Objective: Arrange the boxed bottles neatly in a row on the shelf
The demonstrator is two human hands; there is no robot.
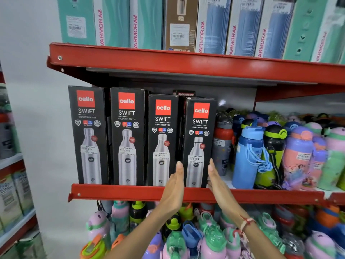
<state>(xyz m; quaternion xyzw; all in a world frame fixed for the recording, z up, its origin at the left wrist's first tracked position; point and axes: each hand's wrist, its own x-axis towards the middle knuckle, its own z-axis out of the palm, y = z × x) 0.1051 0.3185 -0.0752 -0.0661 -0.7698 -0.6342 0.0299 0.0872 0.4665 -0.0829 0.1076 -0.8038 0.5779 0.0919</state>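
Four black "cello SWIFT" boxes (pixel 143 137) stand along the red shelf (pixel 119 192) front edge. Left hand (pixel 174 184) and right hand (pixel 217 181), fingers straight and released, flank the rightmost box (pixel 198 144).

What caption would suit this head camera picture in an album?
Both hands, left hand and right hand, flank the rightmost Cello box on the red shelf.

A retail shop aisle: red metal display shelves (pixel 186 66) stacked with black boxed steel bottles (pixel 127 135) bearing white price stickers (pixel 89 149), beside colourful plastic children's bottles (pixel 248 156).
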